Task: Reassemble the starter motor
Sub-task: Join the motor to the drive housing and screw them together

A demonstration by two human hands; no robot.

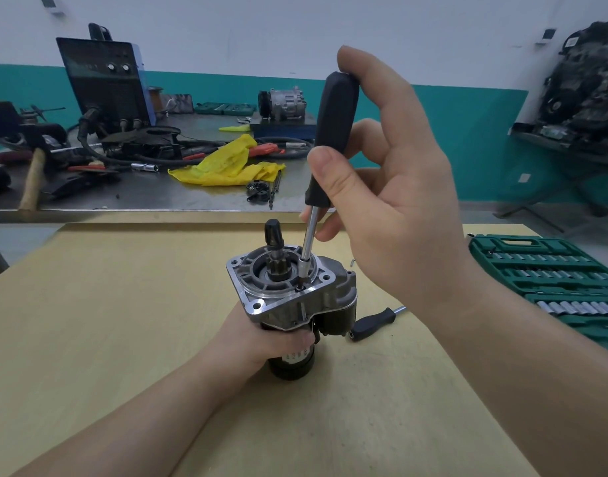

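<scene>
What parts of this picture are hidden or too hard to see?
All in the head view:
- The screwdriver tip and the screw under it: too small and dark inside the starter motor housing.
- The motor's label: partly covered by the left hand, too small to read.
- The right hand's palm side: turned away from the camera.
- The green socket set: cut off by the right edge.
- The second screwdriver: partly behind the motor.

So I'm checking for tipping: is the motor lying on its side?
No, the motor stands upright on the table, gripped by the left hand.
</scene>
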